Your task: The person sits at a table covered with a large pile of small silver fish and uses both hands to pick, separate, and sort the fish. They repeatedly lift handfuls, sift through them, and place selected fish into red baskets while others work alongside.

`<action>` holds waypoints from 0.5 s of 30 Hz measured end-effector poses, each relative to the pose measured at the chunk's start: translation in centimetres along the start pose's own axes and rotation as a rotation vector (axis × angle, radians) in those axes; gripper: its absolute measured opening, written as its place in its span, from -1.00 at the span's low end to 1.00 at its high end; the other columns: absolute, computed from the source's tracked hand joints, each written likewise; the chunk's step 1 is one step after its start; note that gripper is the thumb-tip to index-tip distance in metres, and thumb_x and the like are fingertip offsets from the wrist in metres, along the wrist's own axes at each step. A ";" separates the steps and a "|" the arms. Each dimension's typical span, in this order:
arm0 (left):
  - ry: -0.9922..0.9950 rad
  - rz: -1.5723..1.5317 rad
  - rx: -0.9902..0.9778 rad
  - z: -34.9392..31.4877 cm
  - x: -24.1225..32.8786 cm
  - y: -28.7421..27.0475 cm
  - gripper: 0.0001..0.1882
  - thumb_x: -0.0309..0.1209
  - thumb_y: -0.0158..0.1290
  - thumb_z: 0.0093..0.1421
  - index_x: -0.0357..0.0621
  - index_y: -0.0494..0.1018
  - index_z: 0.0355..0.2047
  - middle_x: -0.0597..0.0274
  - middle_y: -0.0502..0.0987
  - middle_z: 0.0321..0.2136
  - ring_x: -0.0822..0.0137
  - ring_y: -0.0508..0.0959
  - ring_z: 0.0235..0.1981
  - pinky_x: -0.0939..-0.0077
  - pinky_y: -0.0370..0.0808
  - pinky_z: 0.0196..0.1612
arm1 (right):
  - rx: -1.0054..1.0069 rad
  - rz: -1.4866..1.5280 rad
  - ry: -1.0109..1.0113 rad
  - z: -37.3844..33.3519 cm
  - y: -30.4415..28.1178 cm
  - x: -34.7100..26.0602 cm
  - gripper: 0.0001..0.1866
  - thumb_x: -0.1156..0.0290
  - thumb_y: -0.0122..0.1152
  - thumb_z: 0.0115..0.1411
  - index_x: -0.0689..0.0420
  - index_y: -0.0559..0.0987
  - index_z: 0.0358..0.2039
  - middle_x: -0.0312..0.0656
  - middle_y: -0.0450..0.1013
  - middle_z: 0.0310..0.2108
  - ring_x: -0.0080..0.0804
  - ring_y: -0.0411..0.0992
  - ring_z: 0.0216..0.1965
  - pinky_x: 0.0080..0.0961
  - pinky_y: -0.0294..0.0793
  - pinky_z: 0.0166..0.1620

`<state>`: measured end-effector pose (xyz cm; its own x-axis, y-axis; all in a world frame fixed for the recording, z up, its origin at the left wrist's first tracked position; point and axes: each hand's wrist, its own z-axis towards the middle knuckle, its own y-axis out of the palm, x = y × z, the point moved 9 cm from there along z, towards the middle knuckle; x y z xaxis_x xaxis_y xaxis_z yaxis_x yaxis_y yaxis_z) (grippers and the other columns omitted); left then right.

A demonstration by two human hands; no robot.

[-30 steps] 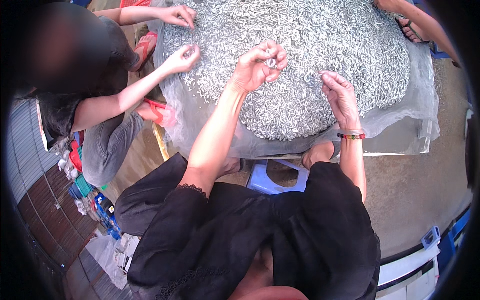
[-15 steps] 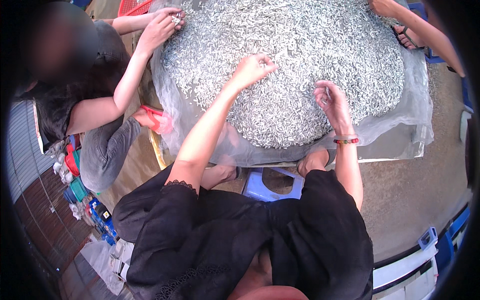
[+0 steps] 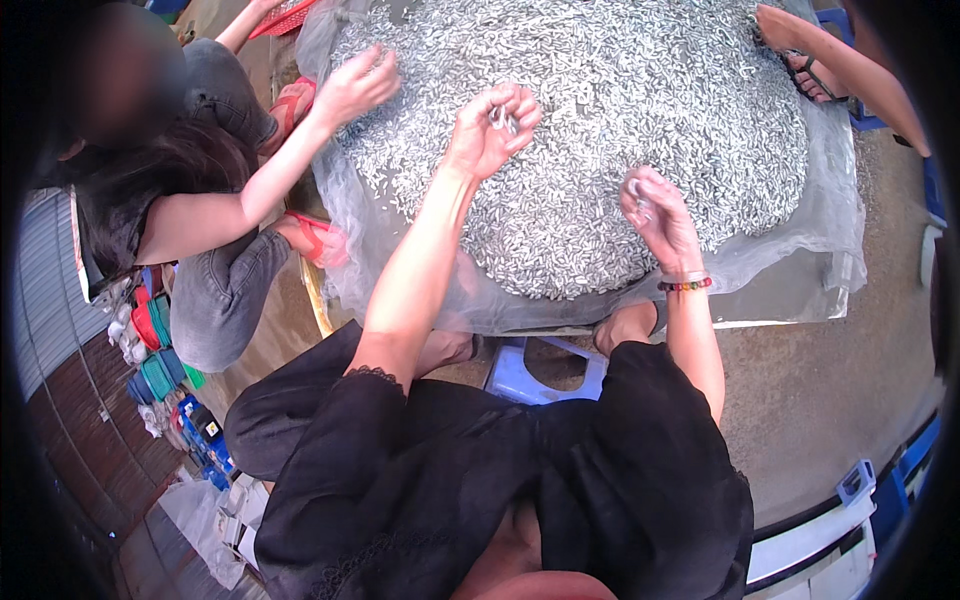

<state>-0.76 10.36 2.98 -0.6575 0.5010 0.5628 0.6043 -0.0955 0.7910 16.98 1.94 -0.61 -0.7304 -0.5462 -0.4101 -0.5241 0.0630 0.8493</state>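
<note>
A broad heap of small silvery fish (image 3: 580,230) lies spread on a sheer whitish net sheet (image 3: 400,290). Over the middle of the heap, my left hand (image 3: 490,132) is turned palm up, its fingers curled around a few of these fish. My right hand (image 3: 660,218), with a beaded bracelet at the wrist, is raised above the right part of the heap. Its fingers are bent inward on what look like small fish, partly hidden by the fingers.
At the left, a squatting person's hand (image 3: 358,86) hovers by the heap's edge, near a red plastic basket (image 3: 285,18). Another person's hand (image 3: 775,28) reaches in at the far right. A blue plastic stool (image 3: 505,372) stands below the sheet's near edge.
My left hand has moved up and left and turned palm up, with fish showing in it. My right hand has curled slightly inward. The left co-worker's hands have moved apart, one toward the basket.
</note>
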 end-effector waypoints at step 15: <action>0.046 2.103 0.222 5.3 -3.5 -3.2 -0.73 -0.22 0.17 -0.03 -0.16 0.48 -0.44 0.02 0.53 -0.54 0.09 0.54 -0.39 0.24 0.44 -0.31 | 0.184 0.482 0.186 -0.4 -1.8 5.7 -0.53 0.23 -0.28 0.30 0.36 0.26 0.05 0.11 0.33 -0.05 -0.07 0.38 -0.10 -0.30 0.40 0.00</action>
<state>2.02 13.50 -2.79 0.9086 -0.2123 0.3597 0.2993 -0.2697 -0.9152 13.93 -1.67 -4.34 -0.8256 -0.5569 0.0908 -0.2293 0.4783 0.8478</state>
